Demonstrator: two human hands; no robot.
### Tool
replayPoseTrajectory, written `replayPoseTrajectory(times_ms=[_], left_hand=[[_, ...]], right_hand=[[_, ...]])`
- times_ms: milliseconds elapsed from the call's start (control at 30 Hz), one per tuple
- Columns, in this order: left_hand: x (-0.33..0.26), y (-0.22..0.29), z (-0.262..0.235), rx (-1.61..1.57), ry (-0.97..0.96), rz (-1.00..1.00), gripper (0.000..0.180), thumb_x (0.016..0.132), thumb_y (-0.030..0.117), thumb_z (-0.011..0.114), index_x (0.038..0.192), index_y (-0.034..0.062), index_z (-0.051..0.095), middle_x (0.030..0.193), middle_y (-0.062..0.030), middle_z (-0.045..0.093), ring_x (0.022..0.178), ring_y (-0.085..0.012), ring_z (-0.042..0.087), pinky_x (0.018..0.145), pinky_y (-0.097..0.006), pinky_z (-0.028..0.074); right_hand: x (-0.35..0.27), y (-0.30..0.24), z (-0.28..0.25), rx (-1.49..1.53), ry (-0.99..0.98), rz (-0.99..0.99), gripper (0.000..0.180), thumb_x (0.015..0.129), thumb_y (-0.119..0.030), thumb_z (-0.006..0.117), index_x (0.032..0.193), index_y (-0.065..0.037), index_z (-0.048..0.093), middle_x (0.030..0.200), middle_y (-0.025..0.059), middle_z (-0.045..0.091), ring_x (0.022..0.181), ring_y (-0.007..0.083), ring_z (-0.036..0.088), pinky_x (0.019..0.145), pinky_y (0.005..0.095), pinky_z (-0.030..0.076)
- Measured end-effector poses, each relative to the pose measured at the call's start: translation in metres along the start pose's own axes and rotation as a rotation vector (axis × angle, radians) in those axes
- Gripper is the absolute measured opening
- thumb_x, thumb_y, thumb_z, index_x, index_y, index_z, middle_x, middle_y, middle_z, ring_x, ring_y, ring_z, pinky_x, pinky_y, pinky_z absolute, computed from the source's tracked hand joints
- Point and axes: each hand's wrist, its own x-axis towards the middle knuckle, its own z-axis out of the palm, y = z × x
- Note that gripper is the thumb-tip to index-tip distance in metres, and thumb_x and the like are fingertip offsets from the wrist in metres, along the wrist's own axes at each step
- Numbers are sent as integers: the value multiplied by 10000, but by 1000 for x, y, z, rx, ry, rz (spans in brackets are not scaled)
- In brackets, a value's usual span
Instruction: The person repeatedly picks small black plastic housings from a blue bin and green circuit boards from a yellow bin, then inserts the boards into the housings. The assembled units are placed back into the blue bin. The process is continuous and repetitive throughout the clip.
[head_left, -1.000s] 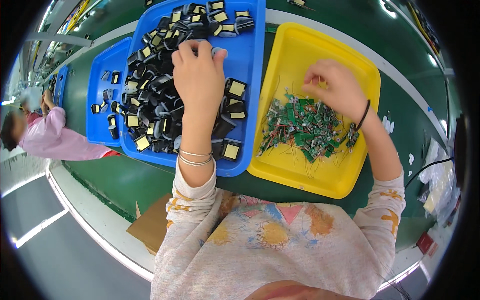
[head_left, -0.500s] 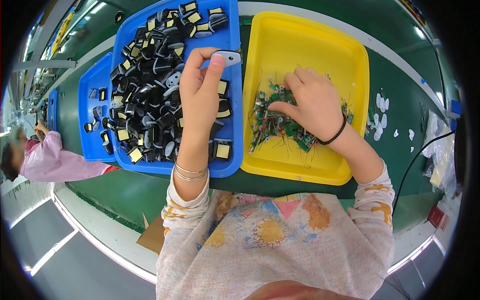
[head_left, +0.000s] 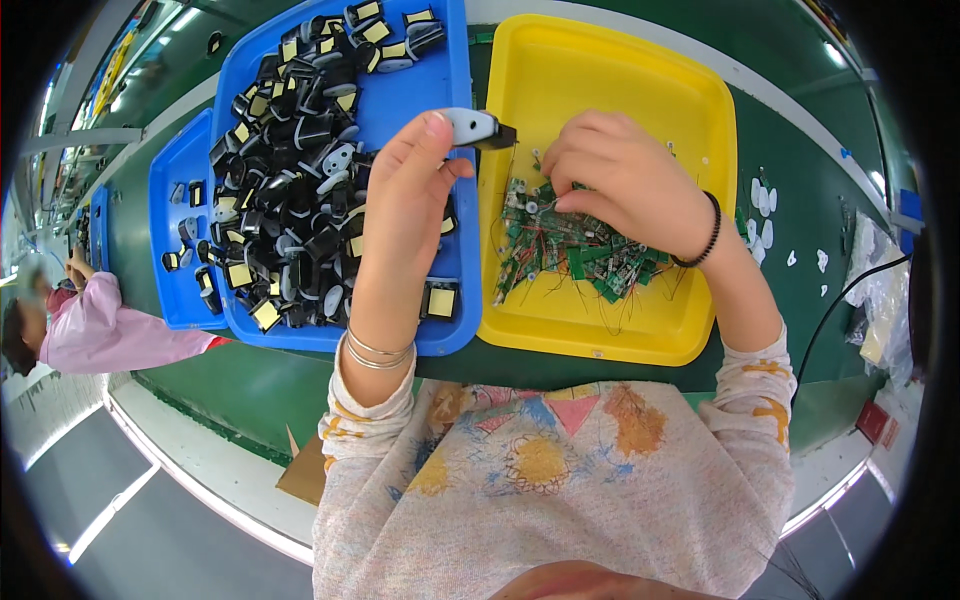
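Between the thumb and fingers of my left hand is a small plastic housing, grey on its face with a dark hole and black at its right end. It is held above the gap between the large blue tray and the yellow tray. Over the yellow tray, my right hand has its fingers curled in towards the thumb, at the far side of a heap of green circuit boards with thin wires. What lies between those fingertips is hidden.
Many black-and-grey housings with pale yellow pads fill the large blue tray. A smaller blue tray adjoins it on the left. White oval pieces and a plastic bag lie at right. Far left, a person in pink sleeves sits.
The housing in my left hand has turned, and its black end now points right. My right hand has drawn its spread thumb and fingers together and shifted slightly away from me.
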Motion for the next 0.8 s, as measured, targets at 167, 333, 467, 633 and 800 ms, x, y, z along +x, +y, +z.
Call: replayPoseTrajectory(times_ms=[167, 333, 467, 633, 800], left_hand=[[-11, -6, 25, -64, -143, -24, 252, 900, 216, 483, 1009, -4, 542, 984, -65, 583, 895, -127, 540, 804, -256, 424], [-17, -17, 32, 201, -149, 3, 234, 874, 84, 509, 1078, -28, 487, 960, -74, 574, 882, -122, 544, 770, -261, 449], [-16, -14, 30, 113, -163, -91, 214, 870, 102, 522, 1044, -23, 511, 917, -63, 584, 840, -116, 559, 759, -246, 454], [-13, -12, 35, 25, -93, -181, 177, 856, 101, 545, 987, -18, 543, 895, -56, 591, 820, -114, 572, 757, -237, 462], [-15, -10, 38, 158, -162, -144, 186, 837, 54, 557, 1005, -23, 540, 914, -56, 596, 856, -118, 567, 773, -247, 458]], right_hand=[[-2, -30, 2, 1529, 257, 348, 126, 886, -115, 485, 970, -22, 504, 783, 37, 569, 713, 109, 560, 650, 236, 461], [-1, -26, 7, 1798, 441, 381, 197, 905, -139, 450, 1046, -11, 500, 888, 48, 553, 748, 90, 513, 714, 237, 441], [-1, -35, 12, 1596, 456, 380, 199, 912, -151, 441, 1033, -6, 503, 922, 56, 542, 754, 82, 492, 738, 239, 431], [-7, -35, 23, 1532, 502, 372, 186, 915, -145, 440, 1004, 0, 517, 838, 51, 563, 703, 79, 523, 656, 221, 457], [-7, -36, 17, 1474, 515, 439, 202, 908, -134, 451, 998, 11, 559, 810, 53, 573, 727, 90, 553, 633, 215, 502]])
